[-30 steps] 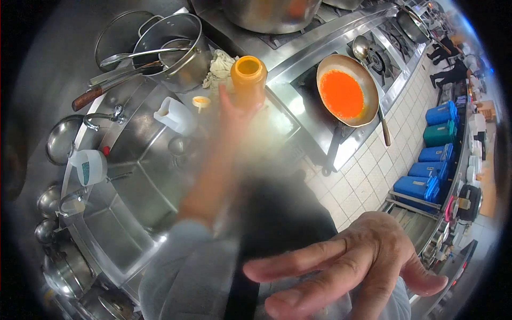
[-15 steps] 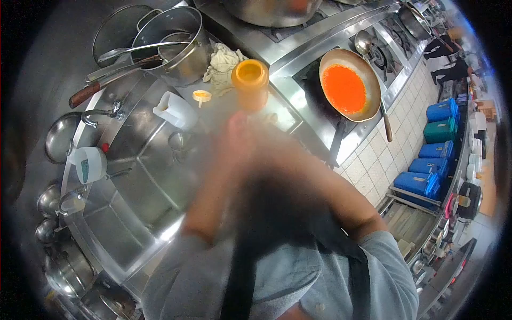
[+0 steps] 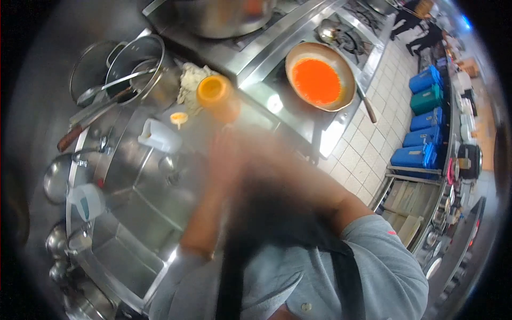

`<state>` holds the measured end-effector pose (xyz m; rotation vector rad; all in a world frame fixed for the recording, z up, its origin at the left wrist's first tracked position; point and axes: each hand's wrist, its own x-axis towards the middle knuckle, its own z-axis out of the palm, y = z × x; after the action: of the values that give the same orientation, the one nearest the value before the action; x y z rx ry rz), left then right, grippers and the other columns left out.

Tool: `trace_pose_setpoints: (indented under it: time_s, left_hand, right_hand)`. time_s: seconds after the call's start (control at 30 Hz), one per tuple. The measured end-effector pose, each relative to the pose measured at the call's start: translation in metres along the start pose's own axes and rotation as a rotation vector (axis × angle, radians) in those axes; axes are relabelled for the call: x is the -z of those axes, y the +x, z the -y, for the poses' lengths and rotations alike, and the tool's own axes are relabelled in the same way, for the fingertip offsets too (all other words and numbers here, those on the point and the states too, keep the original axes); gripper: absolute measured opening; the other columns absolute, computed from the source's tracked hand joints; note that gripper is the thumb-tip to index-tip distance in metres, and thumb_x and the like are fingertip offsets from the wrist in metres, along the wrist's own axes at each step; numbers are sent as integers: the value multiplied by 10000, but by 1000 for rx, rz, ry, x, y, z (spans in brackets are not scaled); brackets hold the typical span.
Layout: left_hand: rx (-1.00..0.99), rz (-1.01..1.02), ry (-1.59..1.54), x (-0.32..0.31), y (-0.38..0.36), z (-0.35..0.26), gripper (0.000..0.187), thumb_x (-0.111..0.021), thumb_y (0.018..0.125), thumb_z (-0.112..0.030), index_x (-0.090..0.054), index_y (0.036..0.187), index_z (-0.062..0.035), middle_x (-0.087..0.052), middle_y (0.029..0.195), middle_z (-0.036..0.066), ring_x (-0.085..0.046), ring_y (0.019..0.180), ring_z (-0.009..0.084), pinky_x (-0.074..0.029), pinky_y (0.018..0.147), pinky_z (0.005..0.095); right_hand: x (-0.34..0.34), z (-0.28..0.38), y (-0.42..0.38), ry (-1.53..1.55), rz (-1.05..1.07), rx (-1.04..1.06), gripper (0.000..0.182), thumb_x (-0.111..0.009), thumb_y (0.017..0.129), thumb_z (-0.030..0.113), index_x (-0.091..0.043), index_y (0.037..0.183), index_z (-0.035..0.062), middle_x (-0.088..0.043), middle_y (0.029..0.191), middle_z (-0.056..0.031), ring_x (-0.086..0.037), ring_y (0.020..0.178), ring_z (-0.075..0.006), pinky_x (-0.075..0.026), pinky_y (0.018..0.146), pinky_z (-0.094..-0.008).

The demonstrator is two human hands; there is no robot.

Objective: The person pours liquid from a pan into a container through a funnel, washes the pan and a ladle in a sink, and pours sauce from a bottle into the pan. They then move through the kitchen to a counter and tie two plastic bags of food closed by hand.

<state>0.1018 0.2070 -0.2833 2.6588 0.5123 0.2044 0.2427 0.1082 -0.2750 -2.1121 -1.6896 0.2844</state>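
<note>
An open orange squeeze bottle (image 3: 214, 95) stands on the steel counter (image 3: 256, 101) beside the stove. Its small orange cap (image 3: 178, 118) lies to the left. My left hand (image 3: 224, 157) and my right hand (image 3: 261, 160) are brought together just below the bottle, apart from it. Both are heavily blurred, so their fingers and anything between them cannot be made out. A pan of bright orange sauce (image 3: 318, 81) sits on the burner to the right.
A pot with a ladle and lid (image 3: 136, 72) stands at the back left, with a cloth (image 3: 193, 76) beside it. A white measuring jug (image 3: 159, 136) sits at the sink's rim (image 3: 128, 181). Blue and green crates (image 3: 424, 128) line the tiled floor on the right.
My left hand has let go of the orange bottle and drawn back. My right hand came up from the lower foreground to meet it. The view has shifted left.
</note>
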Motion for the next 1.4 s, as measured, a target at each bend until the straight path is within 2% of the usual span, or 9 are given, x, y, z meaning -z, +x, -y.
trace_pose_setpoints:
  time_s: [0.27, 0.53, 0.73, 0.87, 0.97, 1.2, 1.27, 1.33, 1.4]
  left_hand:
    - [44, -77, -131, -16, -3, 14, 657, -673, 830, -249, -409, 1400, -58, -342, 1496, 152, -209, 1418, 400, -142, 1149, 533]
    - [-19, -345, -260, -9, -14, -52, 633, -682, 817, -151, -419, 1382, -40, -371, 1468, 192, -234, 1399, 439, -182, 1142, 512]
    - [102, -264, -622, -37, 12, -142, 582, -664, 877, -145, -412, 1381, 3, -395, 1458, 169, -327, 1380, 270, -260, 1117, 362]
    - [185, -152, -861, -72, 37, -166, 628, -645, 916, -206, -333, 1428, -19, -458, 1384, 142, -485, 1234, 234, -387, 1026, 334]
    - [529, 37, -1096, -80, 43, -194, 612, -635, 921, -296, -358, 1412, -58, -564, 1167, 76, -618, 785, 144, -508, 640, 269]
    - [571, 185, -1031, -72, 56, -186, 174, -603, 934, -250, -542, 1012, -106, -561, 779, -17, -475, 473, 63, -335, 359, 206]
    - [588, 139, -1023, -72, 49, -198, 137, -592, 938, -232, -526, 953, -113, -513, 732, -29, -431, 451, 52, -287, 334, 203]
    - [604, 168, -1128, -79, 46, -212, 126, -587, 940, -230, -527, 966, -122, -511, 732, -27, -422, 444, 52, -280, 334, 201]
    - [603, 188, -1189, -92, 43, -217, 122, -581, 945, -233, -519, 969, -130, -506, 724, -29, -414, 436, 52, -273, 335, 203]
  right_hand:
    - [97, 11, -71, 92, -356, -160, 307, -718, 776, 120, -673, 1076, 75, -592, 1221, -148, -551, 1121, -349, -457, 943, -398]
    - [84, -77, -339, 87, -595, -945, 216, -680, 843, 161, -666, 1028, 49, -620, 1139, -177, -571, 1092, -342, -451, 951, -391]
    - [-26, -56, -593, 273, -132, -1572, 380, -612, 871, 334, -659, 1077, 19, -649, 1085, -224, -620, 1014, -368, -486, 875, -419]
    - [-111, -15, -736, 110, 703, -1178, 434, -436, 932, 386, -673, 1083, 56, -643, 1125, -189, -624, 1014, -349, -477, 921, -442]
    - [-123, 22, -779, 171, 840, -1174, 390, -428, 937, 331, -659, 1122, 76, -652, 1115, -174, -632, 1007, -336, -487, 916, -432]
    - [-158, -63, -789, 602, 198, -1649, 371, -460, 933, 331, -688, 1045, 60, -673, 1001, -162, -644, 964, -328, -495, 851, -447]
    - [-123, -109, -754, 710, -84, -1699, 338, -657, 870, 328, -654, 953, 0, -596, 732, -94, -571, 601, -211, -498, 510, -358]
    - [-103, -152, -717, 587, -188, -1695, 368, -602, 865, 331, -690, 1017, 7, -683, 987, -195, -638, 969, -356, -483, 874, -437]
    - [-60, -184, -673, 673, -308, -1688, 462, -668, 803, 396, -687, 1022, -9, -673, 1018, -223, -637, 1000, -353, -485, 890, -409]
